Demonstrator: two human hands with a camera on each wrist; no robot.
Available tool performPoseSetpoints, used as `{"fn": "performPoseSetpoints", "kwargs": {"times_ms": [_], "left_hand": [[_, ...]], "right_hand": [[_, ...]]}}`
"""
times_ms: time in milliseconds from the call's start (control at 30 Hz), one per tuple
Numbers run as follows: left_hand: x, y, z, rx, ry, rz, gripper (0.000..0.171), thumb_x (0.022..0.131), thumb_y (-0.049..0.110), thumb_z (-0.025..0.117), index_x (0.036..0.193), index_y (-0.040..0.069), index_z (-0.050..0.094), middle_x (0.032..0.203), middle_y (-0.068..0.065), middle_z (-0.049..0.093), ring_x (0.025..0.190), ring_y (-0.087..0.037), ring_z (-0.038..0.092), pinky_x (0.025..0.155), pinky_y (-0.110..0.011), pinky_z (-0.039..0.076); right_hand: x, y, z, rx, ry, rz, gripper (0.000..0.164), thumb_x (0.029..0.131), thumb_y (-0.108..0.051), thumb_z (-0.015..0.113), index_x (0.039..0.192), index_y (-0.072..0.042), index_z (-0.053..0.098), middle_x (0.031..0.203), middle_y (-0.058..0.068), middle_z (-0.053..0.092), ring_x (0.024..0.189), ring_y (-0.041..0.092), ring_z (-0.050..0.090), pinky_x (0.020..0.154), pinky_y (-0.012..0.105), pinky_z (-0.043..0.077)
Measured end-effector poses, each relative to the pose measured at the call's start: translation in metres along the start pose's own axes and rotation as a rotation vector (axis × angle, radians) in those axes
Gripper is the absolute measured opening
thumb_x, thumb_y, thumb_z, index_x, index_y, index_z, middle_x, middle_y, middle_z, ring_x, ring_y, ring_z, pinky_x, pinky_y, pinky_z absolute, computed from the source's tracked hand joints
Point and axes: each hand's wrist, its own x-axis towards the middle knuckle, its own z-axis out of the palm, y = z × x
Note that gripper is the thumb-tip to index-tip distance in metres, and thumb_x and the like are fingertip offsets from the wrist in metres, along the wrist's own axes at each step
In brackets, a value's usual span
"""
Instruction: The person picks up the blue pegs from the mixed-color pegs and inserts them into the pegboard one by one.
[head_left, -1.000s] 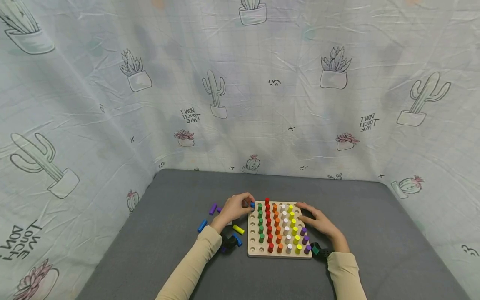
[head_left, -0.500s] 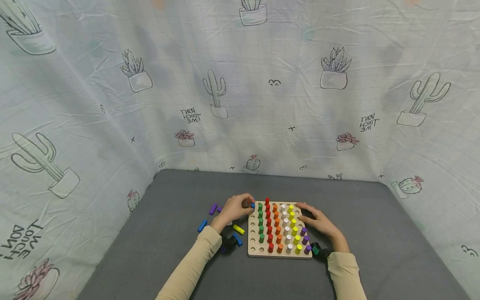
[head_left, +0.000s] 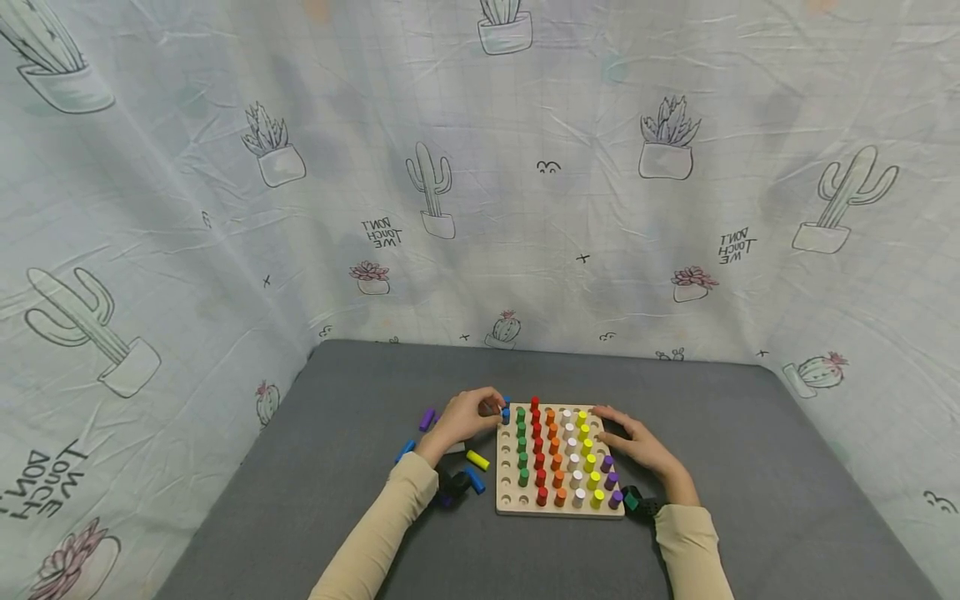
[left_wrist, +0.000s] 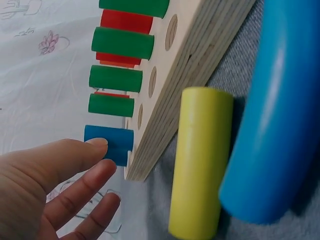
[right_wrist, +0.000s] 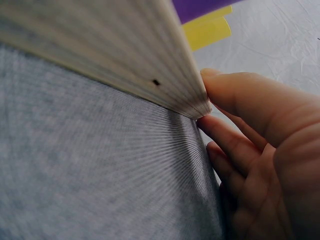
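I can't tell if my left hand (head_left: pixel 459 417), thumb touching, pinches the nearer blue cylindrical wooden peg (left_wrist: pixel 121 136), upright in the pale wooden board's (head_left: pixel 514 487) left column; best press straight down while my right hand (head_left: pixel 637 437), fingers spread, steadies the edge.

- Here's your pegboard (left_wrist: pixel 192 65): pale wood, edge striped like plywood
- Your loose yellow peg (left_wrist: pixel 201 162): smooth, soft sheen
- Your loose blue peg (left_wrist: pixel 270 115): smooth, glossier
- Under them, matt woven grey cloth (right_wrist: pixel 100 160)
- Facing you, a creased fabric backdrop (head_left: pixel 480 208)
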Motion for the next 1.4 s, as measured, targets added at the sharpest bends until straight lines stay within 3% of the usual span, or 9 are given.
{"fn": "performPoseSetpoints", "kwargs": {"times_ms": [167, 533, 767, 1167, 1400], "left_hand": [[-0.002, -0.004, -0.004, 0.009, 0.013, -0.010, 0.017, 0.085, 0.023, 0.068, 0.101, 0.019, 0.063, 0.091, 0.006, 0.064, 0.082, -0.011, 0.059, 0.074, -0.031, 0.047], [-0.010, -0.015, -0.015, 0.034, 0.043, 0.020, 0.016, 0.086, 0.022, 0.067, 0.101, 0.017, 0.064, 0.094, 0.003, 0.065, 0.084, -0.015, 0.061, 0.074, -0.032, 0.049], [-0.012, -0.021, -0.022, 0.034, 0.030, -0.012, 0.019, 0.087, 0.022, 0.066, 0.103, 0.013, 0.064, 0.096, 0.002, 0.065, 0.086, -0.016, 0.060, 0.074, -0.034, 0.048], [-0.024, -0.026, -0.029, 0.061, 0.024, 0.001, 0.017, 0.086, 0.021, 0.066, 0.101, 0.012, 0.065, 0.093, 0.002, 0.064, 0.082, -0.015, 0.060, 0.071, -0.033, 0.048], [-0.029, -0.028, -0.034, 0.087, 0.018, -0.012, 0.017, 0.086, 0.021, 0.067, 0.101, 0.013, 0.065, 0.092, 0.003, 0.064, 0.082, -0.014, 0.060, 0.073, -0.034, 0.047]], "right_hand": [[0.001, 0.002, 0.000, -0.018, 0.003, 0.011, 0.049, 0.093, -0.019, 0.057, 0.138, -0.008, 0.042, 0.146, 0.023, 0.030, 0.137, 0.048, 0.010, 0.103, 0.067, 0.011], [0.000, 0.002, 0.001, 0.004, 0.002, 0.020, 0.050, 0.092, -0.019, 0.058, 0.138, -0.007, 0.042, 0.146, 0.023, 0.030, 0.137, 0.047, 0.008, 0.103, 0.067, 0.010], [-0.001, 0.001, 0.001, -0.023, 0.010, 0.041, 0.051, 0.092, -0.021, 0.058, 0.138, -0.009, 0.042, 0.146, 0.022, 0.030, 0.137, 0.047, 0.010, 0.103, 0.067, 0.012], [-0.002, 0.000, 0.005, 0.010, 0.027, 0.018, 0.051, 0.091, -0.012, 0.057, 0.138, -0.002, 0.040, 0.145, 0.025, 0.031, 0.136, 0.049, 0.011, 0.102, 0.068, 0.012], [-0.003, 0.000, 0.004, -0.007, 0.019, 0.015, 0.050, 0.092, -0.016, 0.058, 0.138, -0.005, 0.042, 0.145, 0.024, 0.031, 0.136, 0.048, 0.010, 0.102, 0.067, 0.012]]}}
